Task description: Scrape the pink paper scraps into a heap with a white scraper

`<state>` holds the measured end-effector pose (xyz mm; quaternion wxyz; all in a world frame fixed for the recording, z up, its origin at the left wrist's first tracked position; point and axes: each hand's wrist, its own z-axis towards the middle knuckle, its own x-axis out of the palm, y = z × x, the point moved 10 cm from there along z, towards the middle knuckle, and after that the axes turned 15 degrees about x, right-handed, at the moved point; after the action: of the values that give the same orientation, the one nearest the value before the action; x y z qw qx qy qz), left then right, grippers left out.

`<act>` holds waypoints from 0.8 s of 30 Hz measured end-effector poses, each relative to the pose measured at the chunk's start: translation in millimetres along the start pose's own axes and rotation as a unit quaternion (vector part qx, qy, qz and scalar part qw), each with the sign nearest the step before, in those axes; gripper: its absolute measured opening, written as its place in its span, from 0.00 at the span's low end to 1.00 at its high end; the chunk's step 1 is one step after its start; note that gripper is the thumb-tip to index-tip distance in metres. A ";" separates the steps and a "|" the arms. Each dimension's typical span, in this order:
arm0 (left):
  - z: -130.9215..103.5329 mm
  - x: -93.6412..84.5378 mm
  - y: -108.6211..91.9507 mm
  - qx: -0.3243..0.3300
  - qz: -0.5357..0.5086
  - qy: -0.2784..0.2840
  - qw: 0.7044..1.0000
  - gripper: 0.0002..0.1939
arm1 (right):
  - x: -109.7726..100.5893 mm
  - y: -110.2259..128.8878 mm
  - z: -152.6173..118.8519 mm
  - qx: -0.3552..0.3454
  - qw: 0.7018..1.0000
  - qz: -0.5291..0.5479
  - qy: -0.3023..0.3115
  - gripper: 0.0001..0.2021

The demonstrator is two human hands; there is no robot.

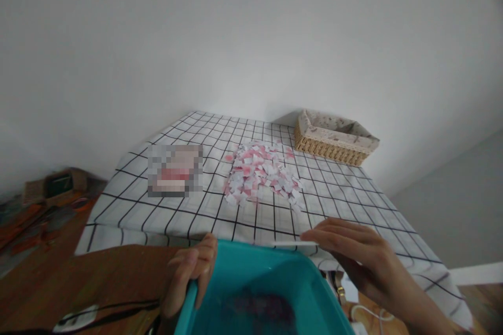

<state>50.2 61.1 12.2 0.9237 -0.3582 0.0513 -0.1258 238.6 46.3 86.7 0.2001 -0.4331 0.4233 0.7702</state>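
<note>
A teal bin [253, 261] is held against the table's front edge, with something dark and reddish, blurred, at its bottom. My left hand [193, 269] is wrapped round the bin's left rim. Above the bin's right back corner, my right hand [353, 248] reaches over the table edge, palm down, its fingers extended close together; a thin white strip [294, 244] lies at its fingertips, and whether they touch it is unclear. Beyond the bin, a heap of small white and pink paper pieces [259, 170] is spread on the checked cloth [212, 214].
A lined wicker basket [334, 149] stands at the back right of the table by the wall. A pixelated flat object [175, 171] lies at the left. On the floor are a box [58, 186], cables [113, 306] and a white plug-like item [76, 319].
</note>
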 end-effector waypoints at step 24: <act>17.0 -2.3 0.1 -0.034 -0.043 -0.017 0.998 0.32 | -13.4 -26.9 22.8 0.072 0.989 -0.065 -0.115 0.16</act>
<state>51.2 72.9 24.7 0.9056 -0.3930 0.0239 -0.1577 252.7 81.0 91.1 0.3278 -0.3527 0.4226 0.7678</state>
